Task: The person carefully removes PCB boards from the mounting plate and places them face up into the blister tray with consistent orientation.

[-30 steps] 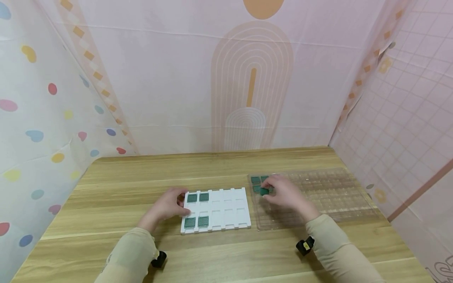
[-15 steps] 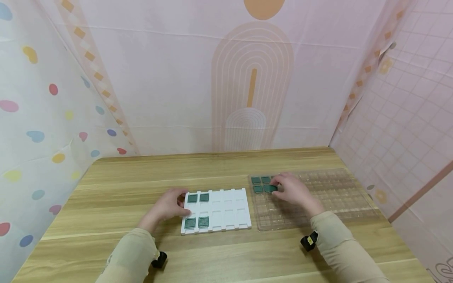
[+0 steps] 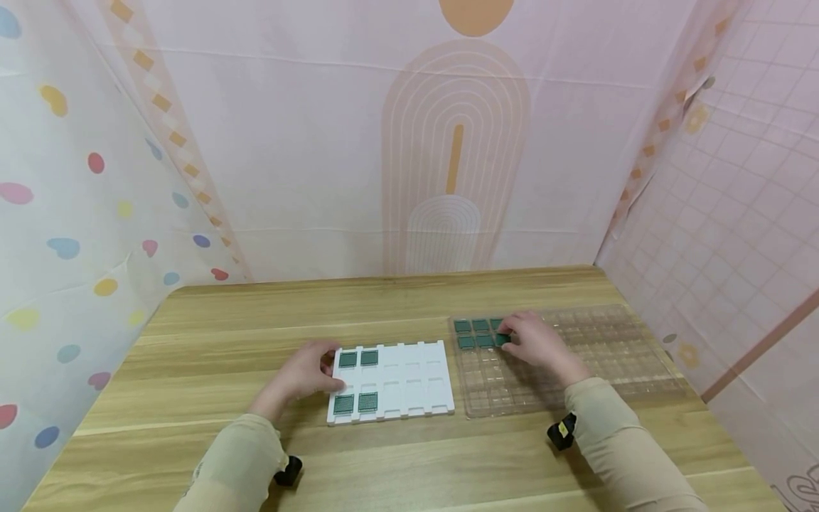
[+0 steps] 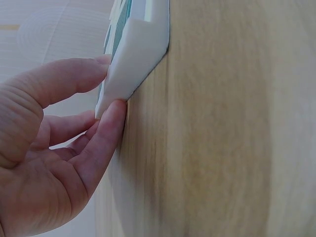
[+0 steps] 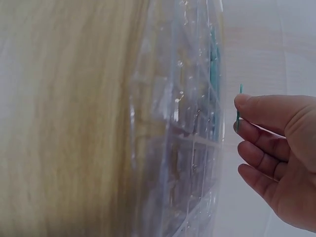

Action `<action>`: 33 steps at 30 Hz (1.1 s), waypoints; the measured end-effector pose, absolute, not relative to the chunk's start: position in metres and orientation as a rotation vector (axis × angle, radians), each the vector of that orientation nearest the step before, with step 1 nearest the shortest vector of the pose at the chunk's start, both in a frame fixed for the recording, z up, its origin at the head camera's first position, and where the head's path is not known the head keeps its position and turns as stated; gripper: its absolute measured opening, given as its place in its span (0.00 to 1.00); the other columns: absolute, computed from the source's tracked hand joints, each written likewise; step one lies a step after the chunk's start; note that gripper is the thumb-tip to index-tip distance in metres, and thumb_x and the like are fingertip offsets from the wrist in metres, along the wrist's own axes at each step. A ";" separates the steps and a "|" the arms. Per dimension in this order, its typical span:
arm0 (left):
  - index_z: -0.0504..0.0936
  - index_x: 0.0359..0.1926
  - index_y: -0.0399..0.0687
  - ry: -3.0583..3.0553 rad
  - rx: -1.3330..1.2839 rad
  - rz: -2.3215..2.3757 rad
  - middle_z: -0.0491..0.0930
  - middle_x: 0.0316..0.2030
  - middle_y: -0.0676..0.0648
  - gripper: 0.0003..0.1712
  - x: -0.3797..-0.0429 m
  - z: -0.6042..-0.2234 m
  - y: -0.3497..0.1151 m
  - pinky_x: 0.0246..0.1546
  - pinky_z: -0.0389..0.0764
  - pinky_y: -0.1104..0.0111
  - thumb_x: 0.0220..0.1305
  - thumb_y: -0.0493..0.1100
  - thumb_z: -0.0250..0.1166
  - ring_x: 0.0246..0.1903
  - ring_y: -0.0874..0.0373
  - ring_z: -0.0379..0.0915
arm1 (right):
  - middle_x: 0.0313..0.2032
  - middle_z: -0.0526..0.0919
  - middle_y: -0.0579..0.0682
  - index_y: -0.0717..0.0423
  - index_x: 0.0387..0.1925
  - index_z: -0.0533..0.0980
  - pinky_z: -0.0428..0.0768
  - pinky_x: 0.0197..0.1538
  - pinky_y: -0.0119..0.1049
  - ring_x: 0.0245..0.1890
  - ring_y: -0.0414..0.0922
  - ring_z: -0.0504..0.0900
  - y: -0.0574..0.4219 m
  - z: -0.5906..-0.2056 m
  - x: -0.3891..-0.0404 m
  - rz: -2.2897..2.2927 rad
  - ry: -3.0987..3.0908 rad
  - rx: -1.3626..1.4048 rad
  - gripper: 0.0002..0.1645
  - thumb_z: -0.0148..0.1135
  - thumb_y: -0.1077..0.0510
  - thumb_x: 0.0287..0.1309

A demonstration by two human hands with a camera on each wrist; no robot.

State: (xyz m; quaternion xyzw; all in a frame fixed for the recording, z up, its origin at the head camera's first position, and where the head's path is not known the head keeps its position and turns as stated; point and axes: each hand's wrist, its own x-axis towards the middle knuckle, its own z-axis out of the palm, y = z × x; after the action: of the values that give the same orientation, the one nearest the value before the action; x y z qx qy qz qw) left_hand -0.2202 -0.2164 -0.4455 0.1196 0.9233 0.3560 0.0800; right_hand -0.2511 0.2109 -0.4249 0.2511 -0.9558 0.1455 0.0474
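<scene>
A white tray [image 3: 416,370] with moulded pockets lies on the table, with two small green circuit boards [image 3: 348,359] at its upper left and two at its lower left. My left hand [image 3: 307,371] grips the tray's left edge, thumb over the top and fingers at the side in the left wrist view. To the right, my right hand [image 3: 537,343] pinches a thin green circuit board [image 5: 239,116] between thumb and finger, seen edge-on in the right wrist view. It is over the left part of a clear plastic tray [image 3: 486,398]; several boards [image 3: 466,342] lie in that tray's upper-left pockets.
Both trays lie side by side on a wood-grain table [image 3: 256,313], a narrow gap between them. Patterned cloth [image 3: 307,178] hangs behind the table and at both sides. Black wrist cameras [image 3: 288,471] sit on both sleeves.
My right hand has shifted rightward along the clear tray, uncovering more green boards in its two upper rows. My left hand and the white tray stay in place.
</scene>
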 end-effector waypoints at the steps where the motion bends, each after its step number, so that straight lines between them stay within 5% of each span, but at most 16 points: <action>1: 0.74 0.58 0.28 2.761 0.354 1.066 0.76 0.42 0.42 0.39 -0.220 -0.445 -0.216 0.38 0.74 0.62 0.43 0.34 0.79 0.36 0.53 0.70 | 0.43 0.82 0.55 0.61 0.42 0.81 0.76 0.50 0.51 0.46 0.55 0.77 0.211 -0.425 -0.252 0.434 -2.916 0.764 0.12 0.71 0.63 0.56; 33: 0.74 0.59 0.28 2.766 0.350 1.042 0.76 0.43 0.42 0.40 -0.219 -0.445 -0.216 0.38 0.74 0.63 0.44 0.35 0.79 0.36 0.53 0.70 | 0.44 0.82 0.56 0.59 0.42 0.82 0.75 0.54 0.51 0.47 0.56 0.78 0.207 -0.433 -0.262 0.212 -2.927 0.718 0.13 0.72 0.64 0.54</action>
State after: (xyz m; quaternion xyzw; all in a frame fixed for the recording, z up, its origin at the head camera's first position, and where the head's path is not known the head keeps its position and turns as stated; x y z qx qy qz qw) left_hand -0.2190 -0.2158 -0.4447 0.1172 0.9261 0.3490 0.0824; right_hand -0.2615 0.2072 -0.4326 0.2371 -0.9671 0.0699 0.0601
